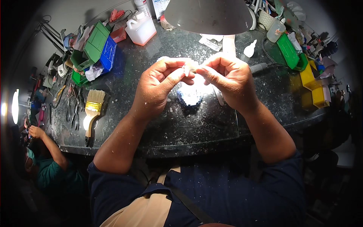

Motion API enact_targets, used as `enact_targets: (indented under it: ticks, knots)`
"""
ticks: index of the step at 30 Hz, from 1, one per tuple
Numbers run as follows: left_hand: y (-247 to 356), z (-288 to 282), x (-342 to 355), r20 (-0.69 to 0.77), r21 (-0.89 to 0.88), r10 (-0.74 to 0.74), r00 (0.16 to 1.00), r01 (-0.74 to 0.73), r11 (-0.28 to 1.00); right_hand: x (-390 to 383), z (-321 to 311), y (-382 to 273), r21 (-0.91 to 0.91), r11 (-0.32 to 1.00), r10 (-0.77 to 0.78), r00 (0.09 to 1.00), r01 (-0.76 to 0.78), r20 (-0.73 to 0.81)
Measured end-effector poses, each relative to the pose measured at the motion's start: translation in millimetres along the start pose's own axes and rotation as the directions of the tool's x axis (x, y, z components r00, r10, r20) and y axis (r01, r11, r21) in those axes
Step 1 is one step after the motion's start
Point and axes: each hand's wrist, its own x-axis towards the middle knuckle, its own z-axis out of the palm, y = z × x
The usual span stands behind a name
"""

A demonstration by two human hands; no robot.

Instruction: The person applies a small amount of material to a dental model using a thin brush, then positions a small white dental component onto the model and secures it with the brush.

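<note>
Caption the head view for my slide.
Under a lamp, the left hand holds a small pale piece above a dusty black workbench, the right hand close beside it.

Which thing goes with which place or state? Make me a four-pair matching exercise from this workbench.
Things:
1. Small pale piece
2. Flat paintbrush
3. White plastic jug
4. Blue block

Places or states:
A. Lying left of the left forearm
B. Below and between the left hand and right hand
C. Pinched in the left hand
D. Upright, reddish at its base

Pairs: 1-C; 2-A; 3-D; 4-B
</note>
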Motion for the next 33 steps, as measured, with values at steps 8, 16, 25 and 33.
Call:
enact_targets:
  ticks: [8, 16, 25, 33]
  knots:
    - [-1, 0, -1, -0.015, -0.011, -0.016, 1.0, 0.016, 1.0, -1, 2, -3, 0.032, 0.999, -0.019, 1.0, 0.019, -0.025]
    - [2, -3, 0, 0.04, -0.158, -0.035, 0.999, 0.041, 0.987, 0, 1, -2, -0.02, 1.0, -0.016, 0.999, 0.015, -0.031]
    - [4, -4, 4, 0.023, -0.238, -0.196, 0.98, 0.196, 0.951, 7, -13, -3, -0.109, 0.993, -0.053, 0.999, 0.052, -0.007]
    - [12, -7, 0, 0.011, -0.353, -0.178, 0.984, 0.17, 0.92, -12, -103, -17, -0.852, 0.507, 0.018, 0.987, 0.129, 0.16]
